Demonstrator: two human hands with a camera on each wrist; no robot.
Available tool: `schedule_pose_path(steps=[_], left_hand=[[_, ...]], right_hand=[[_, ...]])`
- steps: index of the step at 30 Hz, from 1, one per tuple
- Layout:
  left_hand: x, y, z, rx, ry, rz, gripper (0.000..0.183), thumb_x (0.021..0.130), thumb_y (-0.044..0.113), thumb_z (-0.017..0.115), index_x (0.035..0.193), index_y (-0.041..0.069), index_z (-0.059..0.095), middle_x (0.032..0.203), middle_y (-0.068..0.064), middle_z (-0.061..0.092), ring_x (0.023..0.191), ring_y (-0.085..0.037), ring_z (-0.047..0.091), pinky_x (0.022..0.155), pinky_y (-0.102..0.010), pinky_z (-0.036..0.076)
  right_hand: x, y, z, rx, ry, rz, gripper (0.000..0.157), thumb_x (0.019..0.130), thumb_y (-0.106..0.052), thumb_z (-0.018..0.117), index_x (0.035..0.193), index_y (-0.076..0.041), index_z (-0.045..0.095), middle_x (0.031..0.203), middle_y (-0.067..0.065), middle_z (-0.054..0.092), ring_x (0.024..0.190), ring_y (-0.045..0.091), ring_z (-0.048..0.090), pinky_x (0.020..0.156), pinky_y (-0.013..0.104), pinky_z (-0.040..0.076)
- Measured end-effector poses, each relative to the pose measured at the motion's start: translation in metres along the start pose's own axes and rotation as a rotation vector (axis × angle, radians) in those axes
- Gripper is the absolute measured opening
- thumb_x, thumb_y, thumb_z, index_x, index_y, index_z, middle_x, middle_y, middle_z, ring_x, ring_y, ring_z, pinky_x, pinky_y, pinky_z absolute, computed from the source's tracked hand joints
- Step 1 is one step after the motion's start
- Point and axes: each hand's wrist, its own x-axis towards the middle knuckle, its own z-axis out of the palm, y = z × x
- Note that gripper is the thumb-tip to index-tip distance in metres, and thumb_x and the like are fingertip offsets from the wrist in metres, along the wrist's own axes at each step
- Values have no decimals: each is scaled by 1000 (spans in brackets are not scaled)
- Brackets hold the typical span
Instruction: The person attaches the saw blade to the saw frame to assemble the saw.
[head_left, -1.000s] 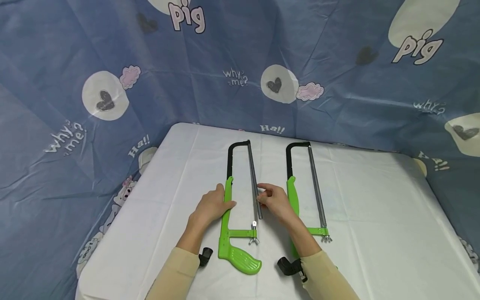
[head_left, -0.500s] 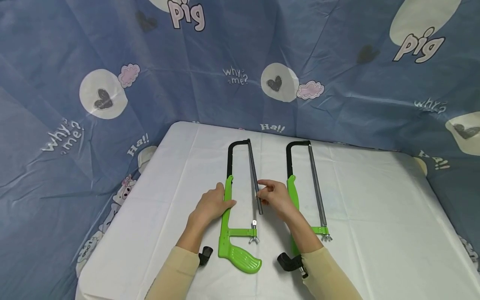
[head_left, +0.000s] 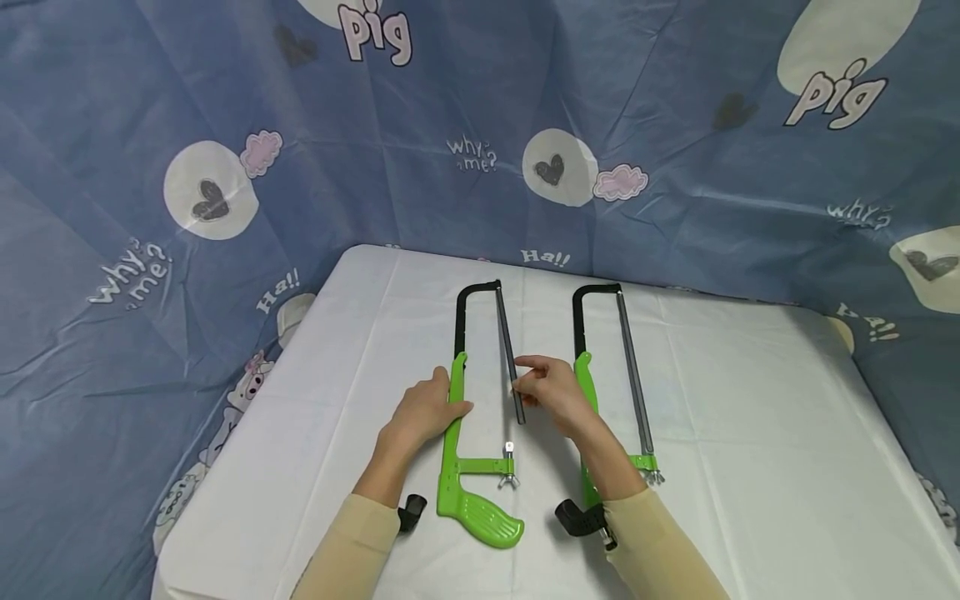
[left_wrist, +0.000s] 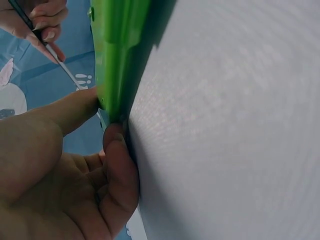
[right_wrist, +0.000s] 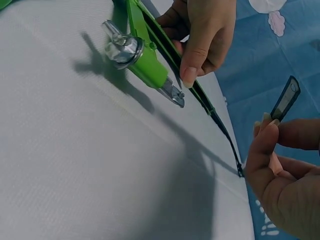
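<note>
Two green-and-black hacksaws flat on the table point(head_left: 750, 467), side by side, black ends toward the far edge, handles toward the near edge. Left saw point(head_left: 449, 450) sits closer to the table's left edge; right saw point(head_left: 587, 385) sits toward the right edge from it, just beside. Left hand point(head_left: 423, 408) holds the left saw's green spine, thumb on the inner side, fingers on the outer; tight grip. Right hand point(head_left: 553, 392) has a narrow pinch on the blade point(head_left: 509, 354), thumb against fingertips near its free end. Blade's far end meets the left saw's black tip; can't tell if it's hooked. Near end, hole visible in the right wrist view, is up off the table, short of the peg point(head_left: 509, 448). Peg is on the crossbar point(head_left: 482, 466), wing nut point(head_left: 508, 482) behind it toward the near edge. Right saw's blade spans its frame; forearm hides most of its handle.
</note>
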Motion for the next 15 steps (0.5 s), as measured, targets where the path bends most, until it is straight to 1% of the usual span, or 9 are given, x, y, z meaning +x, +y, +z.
schedule_pose_path(steps=[3, 9, 12, 15], left_hand=[[0, 1, 0, 6, 4, 2, 39, 83, 37, 66, 98, 7, 46, 69, -8, 55, 53, -18, 54, 46, -28, 41], [-1, 0, 1, 10, 2, -1, 39, 83, 38, 66, 97, 7, 45, 69, -8, 55, 53, -18, 54, 46, -27, 40], [-1, 0, 0, 7, -2, -5, 40, 83, 38, 66, 98, 7, 45, 70, -8, 55, 53, -18, 54, 46, -27, 40], [0, 0, -1, 11, 4, 5, 40, 83, 39, 65, 98, 7, 45, 70, -8, 55, 53, -18, 54, 46, -27, 40]], right_hand=[[3, 6, -1, 5, -1, 7, 48, 82, 4, 58, 129, 3, 48, 83, 17, 61, 63, 16, 56, 68, 35, 52], [9, 23, 1, -4, 30, -5, 47, 81, 1, 60, 127, -1, 52, 77, 8, 62, 62, 15, 57, 65, 31, 52], [9, 26, 2, -12, 43, -14, 46, 80, 1, 60, 126, -2, 53, 77, 8, 61, 62, 15, 57, 64, 30, 53], [8, 25, 2, -8, 38, -30, 47, 80, 2, 61, 126, -2, 52, 76, 7, 60, 62, 15, 57, 65, 31, 53]])
